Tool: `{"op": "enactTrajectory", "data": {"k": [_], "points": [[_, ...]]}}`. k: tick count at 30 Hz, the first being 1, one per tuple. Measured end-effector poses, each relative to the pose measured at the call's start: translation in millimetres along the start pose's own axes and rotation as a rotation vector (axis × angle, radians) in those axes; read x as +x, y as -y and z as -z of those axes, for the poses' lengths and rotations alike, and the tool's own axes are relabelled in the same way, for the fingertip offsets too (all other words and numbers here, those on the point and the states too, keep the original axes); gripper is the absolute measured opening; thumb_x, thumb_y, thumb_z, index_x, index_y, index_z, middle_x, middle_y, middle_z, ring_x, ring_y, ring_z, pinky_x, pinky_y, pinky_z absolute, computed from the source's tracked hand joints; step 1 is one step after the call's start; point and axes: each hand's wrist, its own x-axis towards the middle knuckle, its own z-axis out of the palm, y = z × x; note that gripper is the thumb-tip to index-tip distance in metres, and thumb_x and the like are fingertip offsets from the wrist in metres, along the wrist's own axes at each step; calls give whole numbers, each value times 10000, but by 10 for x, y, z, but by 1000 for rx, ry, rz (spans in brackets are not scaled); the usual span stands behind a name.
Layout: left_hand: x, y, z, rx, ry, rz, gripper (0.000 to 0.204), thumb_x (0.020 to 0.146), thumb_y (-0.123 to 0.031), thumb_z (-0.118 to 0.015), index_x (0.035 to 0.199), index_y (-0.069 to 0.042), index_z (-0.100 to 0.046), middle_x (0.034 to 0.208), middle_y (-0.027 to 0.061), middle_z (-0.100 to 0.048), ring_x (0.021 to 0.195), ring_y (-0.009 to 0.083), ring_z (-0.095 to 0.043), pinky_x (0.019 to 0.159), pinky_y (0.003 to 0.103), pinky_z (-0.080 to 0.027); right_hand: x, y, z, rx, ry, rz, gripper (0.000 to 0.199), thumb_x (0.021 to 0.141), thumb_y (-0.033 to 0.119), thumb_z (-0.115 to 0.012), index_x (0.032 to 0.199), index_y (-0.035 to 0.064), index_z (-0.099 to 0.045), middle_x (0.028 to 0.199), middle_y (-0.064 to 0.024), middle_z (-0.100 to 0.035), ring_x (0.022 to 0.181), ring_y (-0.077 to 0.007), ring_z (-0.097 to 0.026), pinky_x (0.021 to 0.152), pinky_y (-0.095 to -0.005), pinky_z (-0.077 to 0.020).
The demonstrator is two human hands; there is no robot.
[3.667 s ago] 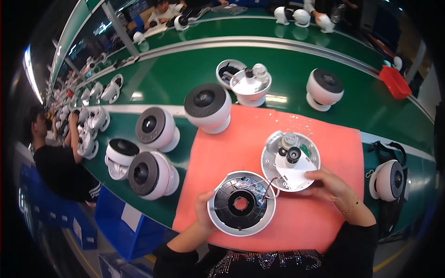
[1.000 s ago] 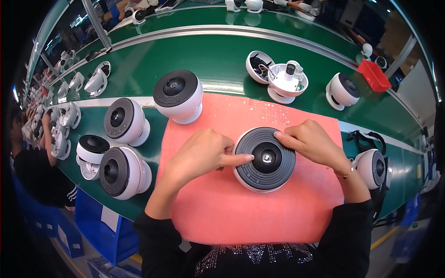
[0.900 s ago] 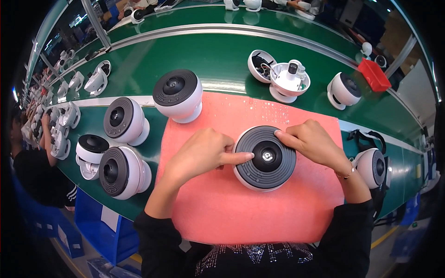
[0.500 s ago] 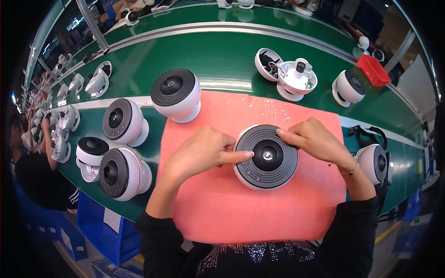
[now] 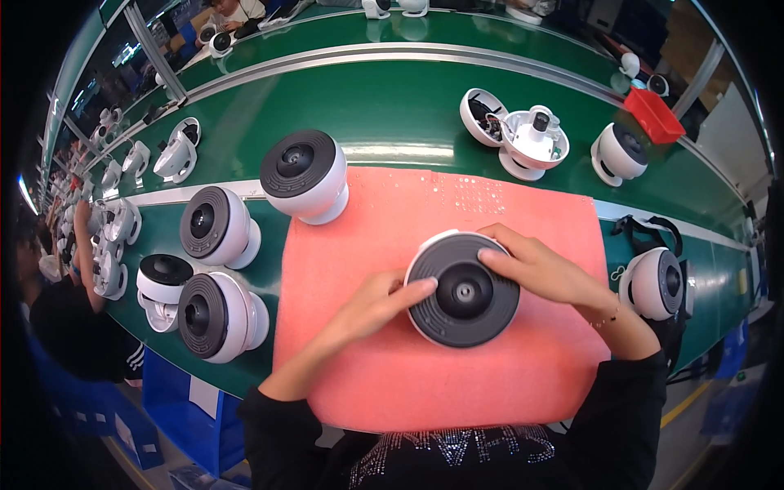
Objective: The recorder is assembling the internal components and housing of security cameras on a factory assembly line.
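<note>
A round white dome unit [image 5: 462, 290] with a dark grey ribbed face and a centre lens lies face up on the pink foam mat [image 5: 392, 229]. My left hand [image 5: 371, 304] presses on its left edge, the index finger lying across the ribbed face. My right hand [image 5: 545, 273] grips its upper right rim, fingers curled over the top. Both hands hold the unit against the mat.
Finished dome units stand around: one [image 5: 304, 174] at the mat's top left corner, others at left [image 5: 215, 226] [image 5: 214, 316] and right [image 5: 656, 282]. Two open housings [image 5: 532, 140] and a red bin [image 5: 653, 114] sit on the green belt [image 5: 392, 106]. A person in black [image 5: 57, 327] works at far left.
Earlier the unit lay open in two halves on the mat. It is now closed with the ribbed face up. In the last second my hands have stayed on its rim, shifting only slightly.
</note>
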Motion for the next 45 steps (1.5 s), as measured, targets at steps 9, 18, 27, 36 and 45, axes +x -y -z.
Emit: {"op": "enactTrajectory", "data": {"k": [9, 18, 27, 36, 45], "points": [[-201, -358, -179, 564, -375, -603, 792, 631, -264, -741, 1237, 111, -394, 940, 210, -621, 855, 284, -645, 753, 344, -521, 46, 122, -107, -96, -316, 524, 662, 592, 366, -804, 988, -38, -460, 924, -218, -606, 842, -302, -632, 734, -353, -496], [344, -418, 277, -261, -315, -828, 629, 775, -371, -584, 1231, 25, -411, 1169, 157, -508, 1098, 227, -499, 948, 365, -387, 399, 427, -4, 328, -206, 601, 981, 626, 137, -757, 1392, 88, -148, 1306, -118, -322, 1215, -214, -365, 985, -331, -345], [1005, -507, 70, -885, -513, -851, 705, 797, -621, -420, 1294, -123, -367, 1284, 88, -423, 1183, 278, -416, 995, 430, -336, 659, 440, -166, 327, -475, 671, 929, 601, 34, -744, 1380, 46, -238, 1302, -186, -403, 1154, -260, -475, 943, -373, -431], [1418, -458, 270, -858, -147, -513, 541, 876, -517, -427, 1217, -98, -452, 1184, 92, -501, 1066, 231, -514, 882, 390, -457, 1198, -68, 32, 805, -581, 394, 913, 625, 202, -784, 1349, 28, -256, 1201, -183, -448, 1075, -285, -500, 882, -375, -449], [1598, -145, 198, -779, -336, -283, 439, 833, -264, -593, 1162, -139, -330, 1274, 170, -388, 1197, 282, -380, 981, 399, -337, 1681, -835, 440, 1001, -488, -31, 954, 644, 487, -748, 1266, 21, -196, 1194, -175, -390, 1033, -284, -492, 922, -452, -404]]}}
